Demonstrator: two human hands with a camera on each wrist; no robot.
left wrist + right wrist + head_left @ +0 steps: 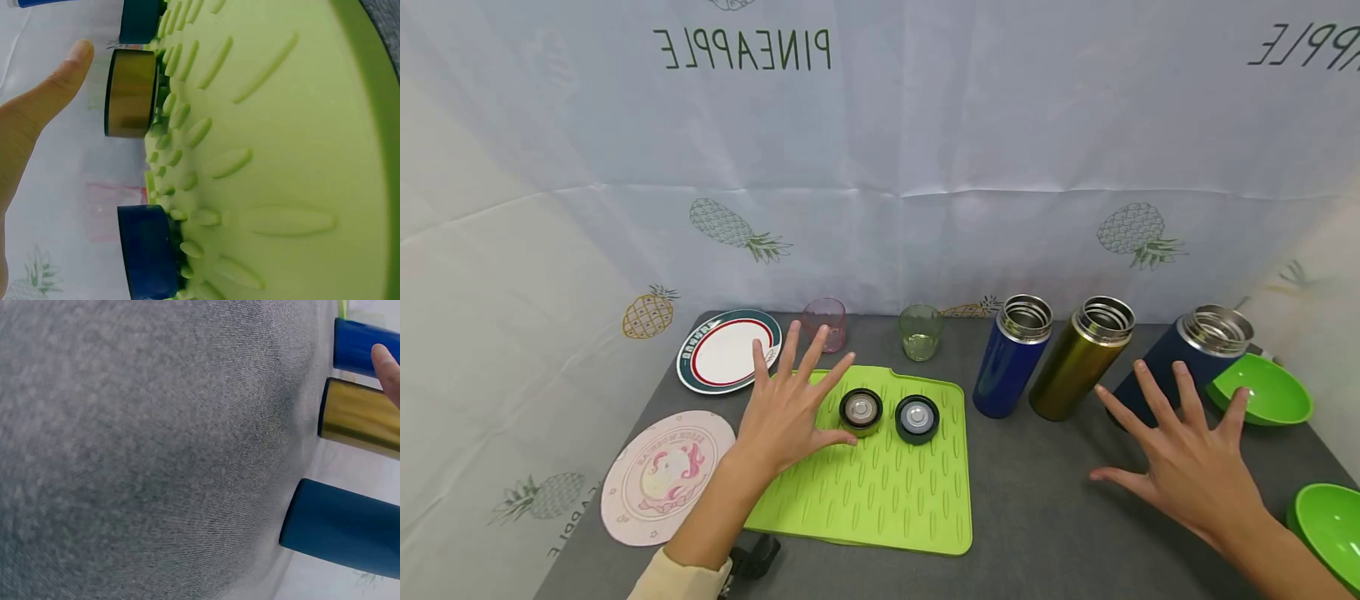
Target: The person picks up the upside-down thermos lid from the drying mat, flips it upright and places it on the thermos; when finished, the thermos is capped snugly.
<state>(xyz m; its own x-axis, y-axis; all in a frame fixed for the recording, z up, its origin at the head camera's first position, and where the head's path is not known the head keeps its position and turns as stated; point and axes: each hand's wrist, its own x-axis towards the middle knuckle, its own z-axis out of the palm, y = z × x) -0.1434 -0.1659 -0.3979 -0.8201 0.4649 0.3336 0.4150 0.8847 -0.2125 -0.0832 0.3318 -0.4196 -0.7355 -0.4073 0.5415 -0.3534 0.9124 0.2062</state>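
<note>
My left hand (782,417) hovers with fingers spread over the left part of a lime green drying mat (917,508). On the mat sit a gold bottle lid (861,421) and a dark teal lid (917,419). A blue lid (147,253) shows in the left wrist view; in the head view my left hand hides it. Fingers spread wide, my right hand (1195,467) is held over the table in front of three lidless bottles: a blue bottle (1009,367), a gold bottle (1075,367) and a wider navy bottle (1165,348), partly covered by its fingertips. Both hands hold nothing.
At the left lie a pink round mat (647,467) and a white plate with a dark rim (692,375). A pink glass (835,321) and a green glass (921,333) stand behind the drying mat. Two green bowls (1270,392) line the right side. A curtain (880,125) hangs behind.
</note>
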